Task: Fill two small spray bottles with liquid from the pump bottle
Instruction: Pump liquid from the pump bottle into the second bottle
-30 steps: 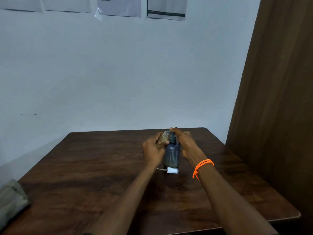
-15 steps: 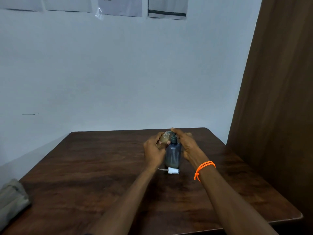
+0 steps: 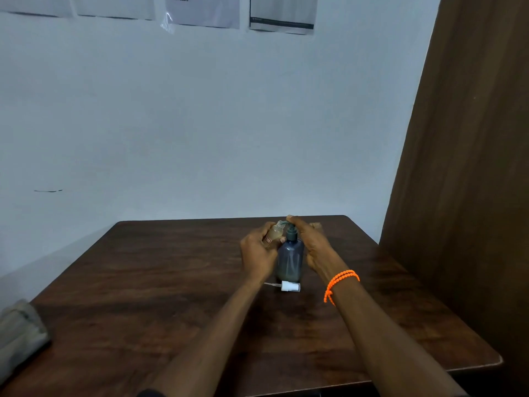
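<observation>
At the centre of the frame, we see a dark, translucent pump bottle (image 3: 289, 260) standing upright on a brown wooden tabletop (image 3: 171, 282), with both of a person's bare hands gathered around its top. The left hand (image 3: 257, 255) is clasped around a small spray bottle (image 3: 274, 232) with its cap off, tilted so its open mouth sits just beside the pump's spout. The right hand (image 3: 310, 245), its wrist ringed by an orange beaded bracelet (image 3: 339, 283), rests its fingers on the pump head; we cannot tell whether it is pressing down. Just below the pump bottle in the frame, a white spray cap (image 3: 289, 287) lies on its side on the tabletop, its thin tube pointing left. At the lower left edge, a folded grey cloth (image 3: 20, 328) sits on the tabletop's corner.
</observation>
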Available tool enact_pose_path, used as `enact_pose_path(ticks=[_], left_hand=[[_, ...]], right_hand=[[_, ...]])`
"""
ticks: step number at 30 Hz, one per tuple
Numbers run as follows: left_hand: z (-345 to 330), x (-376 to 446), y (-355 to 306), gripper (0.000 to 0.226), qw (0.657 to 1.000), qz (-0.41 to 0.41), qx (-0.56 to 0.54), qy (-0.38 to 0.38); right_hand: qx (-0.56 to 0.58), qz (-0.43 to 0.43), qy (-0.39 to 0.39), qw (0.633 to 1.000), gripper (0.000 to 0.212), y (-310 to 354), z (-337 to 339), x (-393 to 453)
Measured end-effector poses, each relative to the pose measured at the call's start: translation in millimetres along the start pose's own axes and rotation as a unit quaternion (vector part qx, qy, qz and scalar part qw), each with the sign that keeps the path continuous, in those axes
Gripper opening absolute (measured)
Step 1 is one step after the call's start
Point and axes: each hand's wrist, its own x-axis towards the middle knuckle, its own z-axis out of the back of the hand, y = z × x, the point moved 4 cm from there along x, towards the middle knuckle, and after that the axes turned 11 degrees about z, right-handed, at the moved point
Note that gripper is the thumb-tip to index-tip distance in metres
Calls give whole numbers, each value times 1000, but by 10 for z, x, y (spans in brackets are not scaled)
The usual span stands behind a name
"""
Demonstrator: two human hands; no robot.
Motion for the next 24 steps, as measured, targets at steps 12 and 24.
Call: enact_pose_path(ticks=[12,24], left_hand=[[2,31,35,29,1000,3,4,-5],[26,21,17,25,1000,16,-4,-16]], right_hand=[[44,-40,19,998,47,73,-19,-146],[39,-25,24,999,91,95,-93,-112]])
